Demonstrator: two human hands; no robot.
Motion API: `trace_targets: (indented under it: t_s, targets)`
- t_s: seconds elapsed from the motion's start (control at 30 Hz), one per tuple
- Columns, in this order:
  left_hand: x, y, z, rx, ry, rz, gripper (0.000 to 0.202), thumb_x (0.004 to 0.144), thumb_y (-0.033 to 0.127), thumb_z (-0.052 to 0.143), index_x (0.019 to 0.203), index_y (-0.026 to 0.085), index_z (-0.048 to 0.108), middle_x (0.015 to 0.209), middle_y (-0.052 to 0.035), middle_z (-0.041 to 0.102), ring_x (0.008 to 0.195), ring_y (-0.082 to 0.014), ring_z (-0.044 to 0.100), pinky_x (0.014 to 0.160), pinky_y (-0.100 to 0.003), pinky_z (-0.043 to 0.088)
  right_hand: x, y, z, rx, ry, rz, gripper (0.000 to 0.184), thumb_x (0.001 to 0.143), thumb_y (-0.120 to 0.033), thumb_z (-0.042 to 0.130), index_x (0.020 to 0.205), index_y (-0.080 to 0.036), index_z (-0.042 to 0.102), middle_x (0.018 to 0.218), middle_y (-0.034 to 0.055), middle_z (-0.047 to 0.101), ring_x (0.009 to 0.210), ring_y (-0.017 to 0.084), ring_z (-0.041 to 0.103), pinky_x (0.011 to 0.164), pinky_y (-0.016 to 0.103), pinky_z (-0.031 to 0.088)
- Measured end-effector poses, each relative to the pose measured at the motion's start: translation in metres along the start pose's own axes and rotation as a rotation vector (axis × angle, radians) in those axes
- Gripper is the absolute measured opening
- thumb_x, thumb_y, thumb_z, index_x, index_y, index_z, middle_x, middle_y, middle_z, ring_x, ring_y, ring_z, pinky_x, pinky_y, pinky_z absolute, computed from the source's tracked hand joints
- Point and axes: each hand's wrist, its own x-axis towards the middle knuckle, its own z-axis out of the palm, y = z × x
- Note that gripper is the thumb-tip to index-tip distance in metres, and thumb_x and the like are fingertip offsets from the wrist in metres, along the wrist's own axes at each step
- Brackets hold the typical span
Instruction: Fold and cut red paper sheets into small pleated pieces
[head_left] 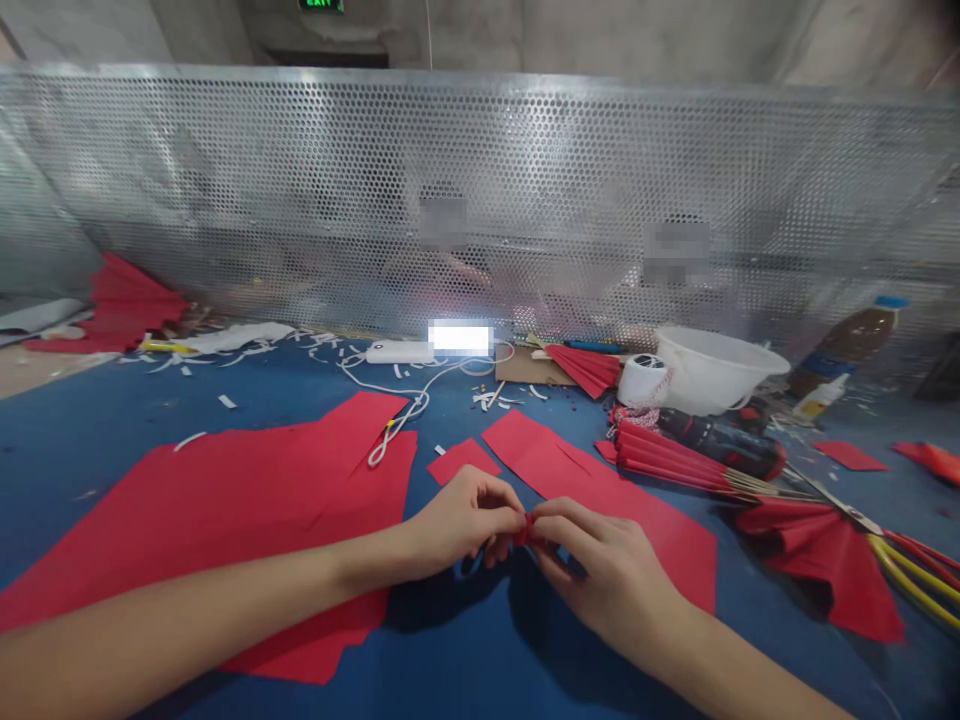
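Note:
My left hand point(466, 520) and my right hand point(604, 560) meet near the middle of the blue table. A small crumpled or folded red piece, probably paper point(523, 531), is pinched between the fingertips of both; its shape is mostly covered. Under my left forearm lies a large red paper sheet point(300, 480) with uneven edges. Beyond my right hand is another red sheet point(600, 475), and a small red rectangle of paper point(461, 461) lies just past my left hand.
On the right are scissors point(904, 578), a pleated red fan shape point(836, 560), a red folded bundle with thin sticks point(667, 455), a white bowl point(709, 370) and a brown bottle point(855, 340). A white cable point(416, 400) and paper scraps lie ahead, before a perforated metal panel point(375, 170).

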Motion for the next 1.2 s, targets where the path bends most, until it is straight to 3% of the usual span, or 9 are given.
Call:
trace_targets:
  t_s: [0.17, 0.3, 0.43, 0.5, 0.57, 0.73, 1.2]
  targets:
    - [-0.001, 0.001, 0.002, 0.007, 0.022, 0.014, 0.012, 0.080, 0.025, 0.063, 0.075, 0.014, 0.066, 0.049, 0.0045, 0.058, 0.041, -0.0082, 0.051, 0.041, -0.017, 0.037, 0.002, -0.004, -0.004, 0.093, 0.000, 0.057, 0.012, 0.094, -0.015, 0.056, 0.102, -0.023, 0.063, 0.105, 0.0050, 0.073, 0.074, 0.015, 0.069, 0.063, 0.026, 0.047]
    - [-0.001, 0.003, 0.003, 0.034, 0.036, 0.003, 0.013, 0.079, 0.027, 0.067, 0.076, 0.014, 0.066, 0.050, 0.0044, 0.057, 0.042, -0.0086, 0.051, 0.042, -0.017, 0.040, 0.006, -0.009, -0.010, 0.332, -0.033, 0.234, 0.007, 0.095, -0.026, 0.060, 0.100, -0.023, 0.064, 0.091, 0.0034, 0.071, 0.071, 0.016, 0.065, 0.060, 0.026, 0.046]
    - [-0.002, 0.001, 0.003, 0.051, 0.030, 0.018, 0.016, 0.082, 0.029, 0.066, 0.077, 0.014, 0.067, 0.051, 0.0043, 0.057, 0.042, -0.0085, 0.051, 0.043, -0.018, 0.040, 0.008, -0.007, -0.008, 0.646, -0.036, 0.477, 0.021, 0.094, -0.037, 0.063, 0.109, -0.023, 0.060, 0.086, 0.0012, 0.068, 0.067, 0.016, 0.061, 0.055, 0.025, 0.044]
    - [-0.002, 0.001, 0.003, 0.051, 0.024, 0.017, 0.017, 0.082, 0.030, 0.065, 0.076, 0.014, 0.067, 0.052, 0.0038, 0.058, 0.043, -0.0087, 0.052, 0.044, -0.018, 0.040, 0.009, -0.003, -0.005, 0.858, -0.045, 0.529, 0.032, 0.092, -0.040, 0.066, 0.118, -0.024, 0.055, 0.091, 0.0005, 0.067, 0.065, 0.014, 0.060, 0.056, 0.025, 0.047]
    - [-0.003, 0.002, 0.003, 0.047, 0.016, 0.012, 0.016, 0.082, 0.029, 0.064, 0.076, 0.014, 0.067, 0.054, 0.0034, 0.059, 0.045, -0.0089, 0.053, 0.045, -0.018, 0.040, 0.010, 0.000, -0.004, 0.965, -0.070, 0.543, 0.032, 0.091, -0.042, 0.067, 0.114, -0.022, 0.057, 0.086, -0.0009, 0.066, 0.063, 0.013, 0.059, 0.057, 0.025, 0.048]
    - [-0.004, 0.004, 0.003, 0.040, 0.010, 0.008, 0.009, 0.079, 0.023, 0.062, 0.076, 0.015, 0.066, 0.052, 0.0043, 0.058, 0.046, -0.0097, 0.053, 0.044, -0.018, 0.039, 0.012, 0.000, -0.010, 0.889, -0.124, 0.513, 0.020, 0.094, -0.037, 0.064, 0.093, -0.017, 0.066, 0.072, -0.0016, 0.061, 0.061, 0.012, 0.055, 0.058, 0.025, 0.043]
    - [-0.008, 0.001, 0.005, 0.193, 0.012, 0.012, 0.014, 0.080, 0.024, 0.060, 0.080, 0.013, 0.070, 0.054, 0.0026, 0.058, 0.048, -0.0110, 0.054, 0.043, -0.019, 0.040, 0.012, -0.002, -0.009, 0.885, -0.164, 0.566, 0.025, 0.092, -0.041, 0.065, 0.088, -0.016, 0.068, 0.072, 0.0002, 0.065, 0.060, 0.012, 0.055, 0.055, 0.023, 0.044]
